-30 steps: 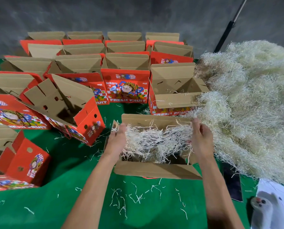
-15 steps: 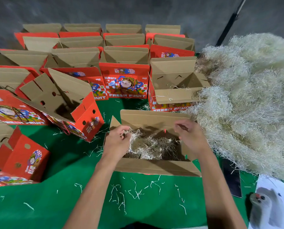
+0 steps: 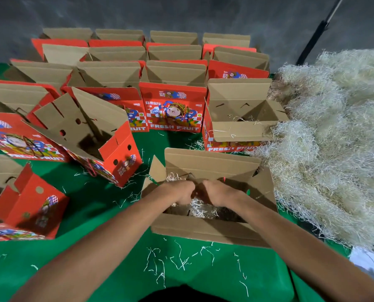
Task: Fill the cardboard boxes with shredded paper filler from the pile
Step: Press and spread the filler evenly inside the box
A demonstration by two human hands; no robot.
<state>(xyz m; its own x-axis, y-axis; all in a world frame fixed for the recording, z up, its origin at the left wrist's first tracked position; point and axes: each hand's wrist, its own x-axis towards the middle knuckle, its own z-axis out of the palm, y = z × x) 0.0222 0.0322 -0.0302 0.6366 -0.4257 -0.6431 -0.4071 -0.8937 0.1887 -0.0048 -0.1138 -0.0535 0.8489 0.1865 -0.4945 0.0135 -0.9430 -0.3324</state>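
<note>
Now both your hands — left hand point(image 3: 178, 192) and right hand point(image 3: 219, 192) — press side by side, fingers curled, into shredded paper point(image 3: 200, 209) inside the nearest open box point(image 3: 203, 231) on the green table point(image 3: 120, 253); the big filler pile point(image 3: 334, 149) lies just right of it.

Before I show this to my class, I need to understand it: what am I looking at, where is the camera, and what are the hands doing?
No machine here: a person wears a camera on the head, looking down at both bare hands. The left hand and right hand reach into the nearest open box, pressing on shredded paper filler; whether either has a grip on it is hidden. On the green cloth stand many red fruit boxes, flaps open. The big filler pile lies at the right.
</note>
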